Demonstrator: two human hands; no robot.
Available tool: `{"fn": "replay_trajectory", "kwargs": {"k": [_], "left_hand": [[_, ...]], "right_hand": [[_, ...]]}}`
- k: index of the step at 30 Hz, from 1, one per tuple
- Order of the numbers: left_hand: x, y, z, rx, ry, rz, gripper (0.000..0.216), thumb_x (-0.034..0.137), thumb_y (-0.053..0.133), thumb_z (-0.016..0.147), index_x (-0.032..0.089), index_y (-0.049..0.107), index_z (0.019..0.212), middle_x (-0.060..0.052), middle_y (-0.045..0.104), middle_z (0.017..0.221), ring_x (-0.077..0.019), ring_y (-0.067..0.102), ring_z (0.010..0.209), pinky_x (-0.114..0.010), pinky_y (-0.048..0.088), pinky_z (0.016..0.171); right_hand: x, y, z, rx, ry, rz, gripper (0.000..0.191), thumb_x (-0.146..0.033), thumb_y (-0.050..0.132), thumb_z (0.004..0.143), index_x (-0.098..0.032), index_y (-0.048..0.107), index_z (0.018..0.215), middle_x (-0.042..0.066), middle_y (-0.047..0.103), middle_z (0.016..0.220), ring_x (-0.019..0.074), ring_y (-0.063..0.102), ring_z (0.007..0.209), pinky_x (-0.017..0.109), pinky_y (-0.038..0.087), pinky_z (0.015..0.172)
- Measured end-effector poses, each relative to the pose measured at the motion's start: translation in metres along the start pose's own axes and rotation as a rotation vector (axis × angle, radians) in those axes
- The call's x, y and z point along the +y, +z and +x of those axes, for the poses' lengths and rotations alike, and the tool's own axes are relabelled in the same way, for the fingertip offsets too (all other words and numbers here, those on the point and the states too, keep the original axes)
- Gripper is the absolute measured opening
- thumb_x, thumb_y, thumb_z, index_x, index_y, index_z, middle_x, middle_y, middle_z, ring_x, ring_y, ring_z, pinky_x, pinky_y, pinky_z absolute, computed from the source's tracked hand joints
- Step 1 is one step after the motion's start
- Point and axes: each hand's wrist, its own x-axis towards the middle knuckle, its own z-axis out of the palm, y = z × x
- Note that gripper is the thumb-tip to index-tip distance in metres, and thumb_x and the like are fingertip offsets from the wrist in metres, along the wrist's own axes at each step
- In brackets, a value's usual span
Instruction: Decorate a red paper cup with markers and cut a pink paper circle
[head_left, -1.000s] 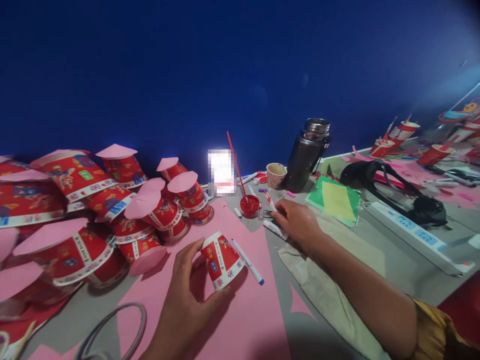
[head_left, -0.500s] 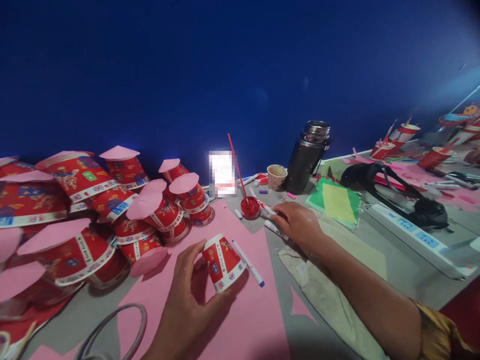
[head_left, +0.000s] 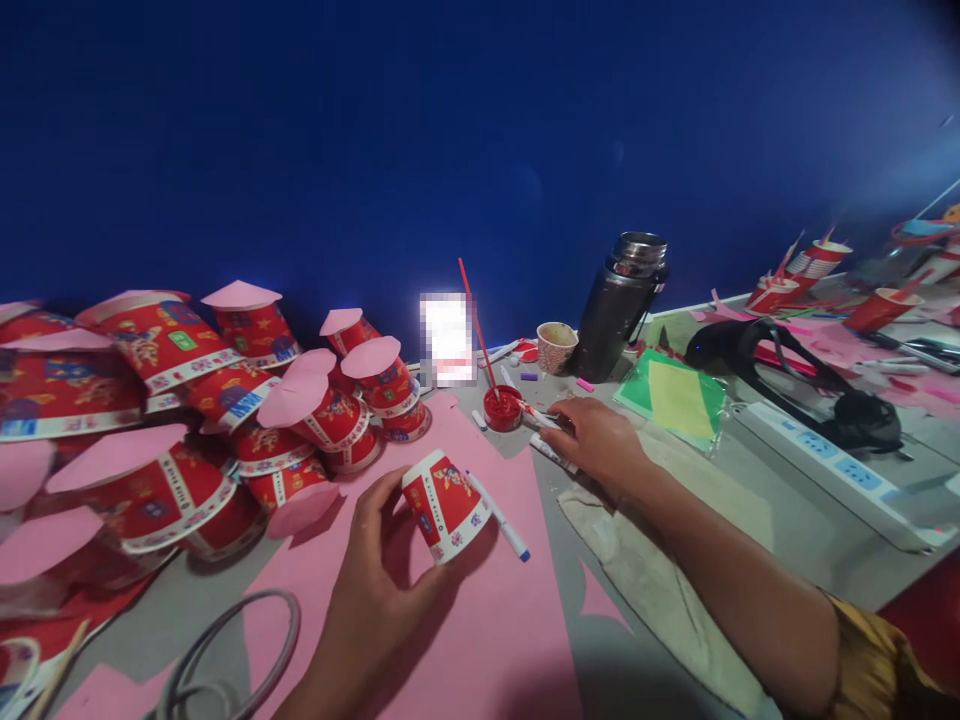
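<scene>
While the left hand rests on the big pink paper sheet, its fingers and thumb are curled around a small red paper cup with white bands. The cup is upside down and tipped over a bit, with its wide rim down on the pink sheet, near the middle of the table. A thin white marker with a blue cap lies on the sheet just beside the cup, on its right. The right hand reaches out further back, and its fingertips are at a white marker with a red tip, right next to a little round pot of red paint. I cannot tell if those fingers are pinching the marker or only touching it. Another white marker pokes out from under that hand. A long red stick stands in the paint pot. The right arm lies over a grey cloth. To the left sits a big pile of red paper cups with pink paper tops. Behind the right hand stand a dark metal flask and a small brown paper cup. Green and yellow paper sheets, a black headset and a long white power strip lie to the right. A dark blue wall fills the back.
</scene>
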Motion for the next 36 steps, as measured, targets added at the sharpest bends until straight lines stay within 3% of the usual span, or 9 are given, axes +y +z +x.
{"fn": "replay_trajectory", "kwargs": {"k": [6, 9, 13, 18, 20, 24, 29, 33, 36], "left_hand": [[-0.001, 0.002, -0.003, 0.006, 0.012, 0.001, 0.079, 0.027, 0.079, 0.075, 0.024, 0.045, 0.146, -0.016, 0.056, 0.152, -0.0347, 0.058, 0.142, -0.055, 0.05, 0.118], [-0.003, 0.002, -0.003, -0.023, 0.025, -0.048, 0.078, 0.023, 0.077, 0.076, 0.024, 0.045, 0.146, -0.016, 0.055, 0.154, -0.0339, 0.055, 0.145, -0.054, 0.047, 0.121], [-0.002, 0.002, -0.004, -0.081, 0.001, -0.193, 0.077, 0.023, 0.079, 0.078, 0.026, 0.043, 0.146, -0.015, 0.051, 0.159, -0.032, 0.049, 0.151, -0.05, 0.045, 0.124], [-0.004, 0.002, -0.006, -0.125, 0.005, -0.24, 0.078, 0.022, 0.081, 0.077, 0.025, 0.043, 0.145, -0.017, 0.048, 0.16, -0.0327, 0.048, 0.151, -0.05, 0.044, 0.124], [-0.006, 0.002, -0.006, -0.13, 0.011, -0.244, 0.078, 0.019, 0.08, 0.078, 0.026, 0.043, 0.146, -0.016, 0.047, 0.161, -0.0319, 0.047, 0.152, -0.049, 0.044, 0.124], [-0.007, 0.002, -0.004, -0.157, 0.026, -0.315, 0.076, 0.018, 0.08, 0.079, 0.026, 0.042, 0.144, -0.016, 0.05, 0.158, -0.0305, 0.05, 0.151, -0.049, 0.044, 0.124], [-0.005, 0.004, -0.006, -0.292, 0.033, -0.356, 0.077, 0.019, 0.082, 0.082, 0.028, 0.041, 0.147, -0.017, 0.044, 0.165, -0.031, 0.048, 0.152, -0.048, 0.047, 0.122], [-0.006, 0.003, -0.01, -0.36, 0.045, -0.314, 0.079, 0.019, 0.08, 0.085, 0.029, 0.04, 0.152, -0.016, 0.041, 0.168, -0.0318, 0.046, 0.154, -0.05, 0.046, 0.124], [-0.009, -0.002, -0.01, -0.367, 0.047, -0.198, 0.093, 0.019, 0.081, 0.084, 0.033, 0.031, 0.161, -0.015, 0.034, 0.173, -0.0332, 0.04, 0.158, -0.052, 0.042, 0.126]], "right_hand": [[0.006, 0.007, 0.001, 0.03, -0.017, 0.026, 0.031, -0.047, 0.068, 0.098, -0.022, 0.076, 0.113, 0.01, 0.079, 0.105, 0.0291, 0.069, 0.098, 0.033, 0.042, 0.073], [0.009, 0.01, 0.0, 0.175, -0.031, 0.126, 0.034, -0.049, 0.069, 0.096, -0.021, 0.074, 0.115, 0.011, 0.078, 0.105, 0.0296, 0.069, 0.095, 0.037, 0.047, 0.078], [0.003, 0.003, -0.008, 0.343, -0.254, 0.365, 0.041, -0.05, 0.072, 0.094, -0.021, 0.071, 0.123, 0.013, 0.076, 0.114, 0.0323, 0.068, 0.102, 0.046, 0.054, 0.093], [-0.018, 0.006, -0.028, 0.123, -0.614, 0.517, 0.096, -0.065, 0.085, 0.08, -0.027, 0.045, 0.158, 0.016, 0.062, 0.148, 0.0383, 0.06, 0.132, 0.056, 0.05, 0.111], [-0.022, 0.013, -0.032, 0.087, -0.691, 0.499, 0.106, -0.068, 0.085, 0.078, -0.027, 0.037, 0.163, 0.018, 0.058, 0.153, 0.0387, 0.057, 0.138, 0.058, 0.047, 0.116], [-0.024, 0.019, -0.034, 0.05, -0.709, 0.494, 0.107, -0.065, 0.086, 0.079, -0.028, 0.034, 0.164, 0.018, 0.057, 0.154, 0.0381, 0.055, 0.142, 0.058, 0.047, 0.118], [-0.032, 0.013, -0.04, -0.072, -0.685, 0.588, 0.116, -0.059, 0.093, 0.073, -0.029, 0.032, 0.166, 0.017, 0.053, 0.158, 0.0373, 0.053, 0.144, 0.054, 0.047, 0.119], [-0.039, 0.014, -0.046, -0.107, -0.673, 0.659, 0.106, -0.047, 0.093, 0.075, -0.028, 0.037, 0.163, 0.017, 0.055, 0.155, 0.0348, 0.057, 0.14, 0.05, 0.049, 0.117], [-0.039, 0.018, -0.045, -0.084, -0.668, 0.655, 0.103, -0.048, 0.092, 0.075, -0.027, 0.039, 0.161, 0.017, 0.055, 0.155, 0.0349, 0.056, 0.142, 0.051, 0.048, 0.118]]}}
